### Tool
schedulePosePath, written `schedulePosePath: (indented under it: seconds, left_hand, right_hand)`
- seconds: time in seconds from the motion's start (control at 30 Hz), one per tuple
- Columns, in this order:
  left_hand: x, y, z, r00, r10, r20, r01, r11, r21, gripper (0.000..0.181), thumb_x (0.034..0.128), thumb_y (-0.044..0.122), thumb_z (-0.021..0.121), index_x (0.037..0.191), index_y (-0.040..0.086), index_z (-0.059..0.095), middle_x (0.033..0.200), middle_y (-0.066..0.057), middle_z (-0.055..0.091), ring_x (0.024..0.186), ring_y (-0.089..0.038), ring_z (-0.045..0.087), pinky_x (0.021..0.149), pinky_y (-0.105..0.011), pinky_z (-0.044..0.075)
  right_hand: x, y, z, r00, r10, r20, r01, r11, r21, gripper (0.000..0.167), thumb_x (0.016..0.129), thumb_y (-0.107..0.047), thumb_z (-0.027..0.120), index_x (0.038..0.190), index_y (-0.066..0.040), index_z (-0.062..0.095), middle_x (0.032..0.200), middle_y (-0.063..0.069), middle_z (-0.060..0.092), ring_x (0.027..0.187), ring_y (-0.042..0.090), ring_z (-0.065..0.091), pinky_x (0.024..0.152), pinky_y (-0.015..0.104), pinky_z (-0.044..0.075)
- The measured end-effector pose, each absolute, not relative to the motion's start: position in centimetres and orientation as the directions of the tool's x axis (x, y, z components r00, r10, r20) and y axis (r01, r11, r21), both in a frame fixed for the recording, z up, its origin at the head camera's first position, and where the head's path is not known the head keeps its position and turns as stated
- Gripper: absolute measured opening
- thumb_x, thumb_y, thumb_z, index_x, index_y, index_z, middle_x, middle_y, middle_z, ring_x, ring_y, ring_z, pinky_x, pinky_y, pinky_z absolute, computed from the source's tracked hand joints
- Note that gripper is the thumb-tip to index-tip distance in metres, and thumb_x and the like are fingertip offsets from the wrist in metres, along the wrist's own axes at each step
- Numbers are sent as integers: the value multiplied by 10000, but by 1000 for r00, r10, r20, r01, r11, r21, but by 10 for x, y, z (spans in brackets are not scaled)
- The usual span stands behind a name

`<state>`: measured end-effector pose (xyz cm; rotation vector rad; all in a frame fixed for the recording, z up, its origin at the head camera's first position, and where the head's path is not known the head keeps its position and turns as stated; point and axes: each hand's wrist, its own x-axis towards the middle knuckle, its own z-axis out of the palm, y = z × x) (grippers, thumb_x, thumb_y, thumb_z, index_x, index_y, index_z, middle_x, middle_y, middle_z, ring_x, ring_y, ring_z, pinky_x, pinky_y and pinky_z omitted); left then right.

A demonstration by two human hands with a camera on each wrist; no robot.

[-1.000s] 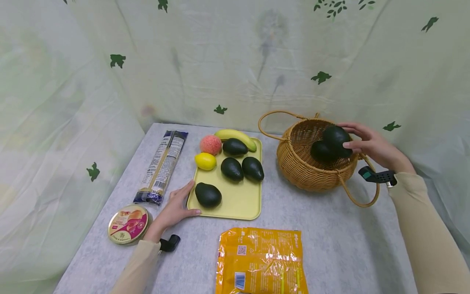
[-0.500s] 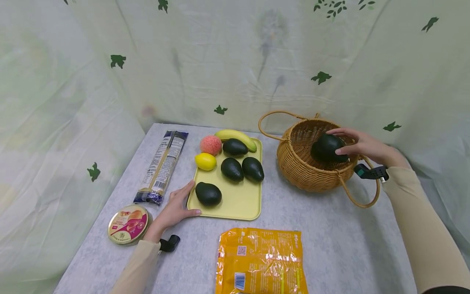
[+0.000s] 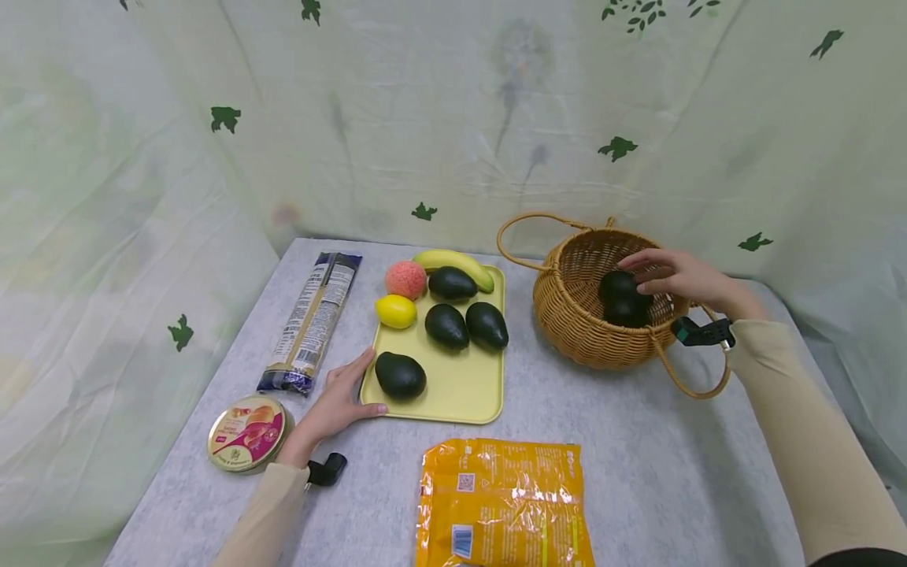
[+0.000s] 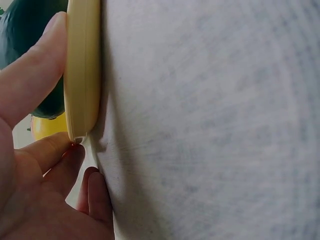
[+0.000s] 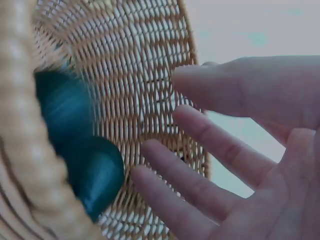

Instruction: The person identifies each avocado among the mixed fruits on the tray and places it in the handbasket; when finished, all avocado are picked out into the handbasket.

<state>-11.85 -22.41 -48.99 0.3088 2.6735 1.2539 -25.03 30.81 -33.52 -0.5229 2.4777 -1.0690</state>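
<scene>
- Two avocados (image 3: pixel 625 309) down in the wicker basket (image 3: pixel 588 342), right grip (image 3: pixel 683 279) just beside them, fingers loosely spread, not holding anything.
- Left grip (image 3: pixel 338 403) is spread wide round the near-left corner of the yellow tray (image 3: pixel 460 394), thumb and fingertips touching its edge.
- Four more avocados (image 3: pixel 446 327) on that tray, plus a lemon (image 3: pixel 396 312), banana (image 3: pixel 464 261) and pinkish-red fruit (image 3: pixel 405 280).
- Orange packet (image 3: pixel 503 504) is nearest on the table (image 3: pixel 652 449); long packet (image 3: pixel 312 327) and round tin (image 3: pixel 246 435) off to the left.

Shiny orange bag (image 3: pixel 505 504) was lying up front. Off to the left sat a round tin (image 3: pixel 246 433) — right by a long blue-ended packet (image 3: pixel 312 321) — and a pale patterned curtain (image 3: pixel 397 118) hung behind everything.
</scene>
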Motion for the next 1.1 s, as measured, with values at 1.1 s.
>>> schedulePosePath:
  seconds: [1.1]
  left_hand:
    - [-118,-225,-492,-964,260,-65,115,620,776,971,769,249,813,1508,11,229,1553,-178,211,1294,-385,202,1017,-560,190]
  right_hand:
    - [-223,182,-341,-695,-717,-55,-131,202,-971,467,959,-118,579,1393,-20,438,1400,131,437,1188,382,507,968,466,410]
